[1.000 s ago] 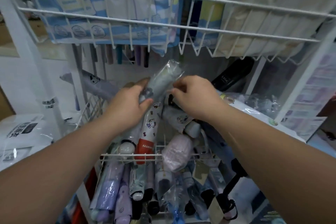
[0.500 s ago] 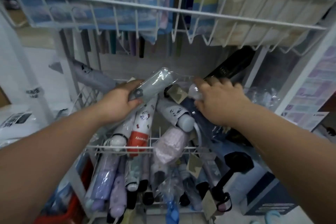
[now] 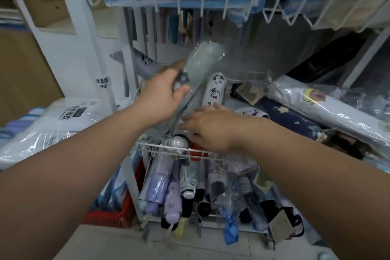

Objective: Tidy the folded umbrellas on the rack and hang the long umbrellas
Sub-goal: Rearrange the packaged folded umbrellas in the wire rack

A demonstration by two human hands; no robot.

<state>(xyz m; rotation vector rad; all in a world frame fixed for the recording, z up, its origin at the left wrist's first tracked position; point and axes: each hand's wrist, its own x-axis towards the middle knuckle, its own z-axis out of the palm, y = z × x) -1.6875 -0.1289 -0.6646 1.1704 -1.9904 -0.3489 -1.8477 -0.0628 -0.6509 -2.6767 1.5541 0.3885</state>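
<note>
Above the white wire rack (image 3: 160, 147), the left hand (image 3: 161, 96) gripped a grey folded umbrella in slippery clear plastic (image 3: 197, 63), probably light; best held mid-body. The right hand (image 3: 207, 129) lay spread open, holding nothing.

White wire rack (image 3: 168, 147) with stacked shelves. On middle shelf: cat-print white umbrella (image 3: 215, 88), navy flowered umbrella (image 3: 289, 117), pale wrapped umbrella (image 3: 329, 110). On lower shelf: lilac umbrellas (image 3: 157, 188) packed side by side with grey and black ones.
</note>
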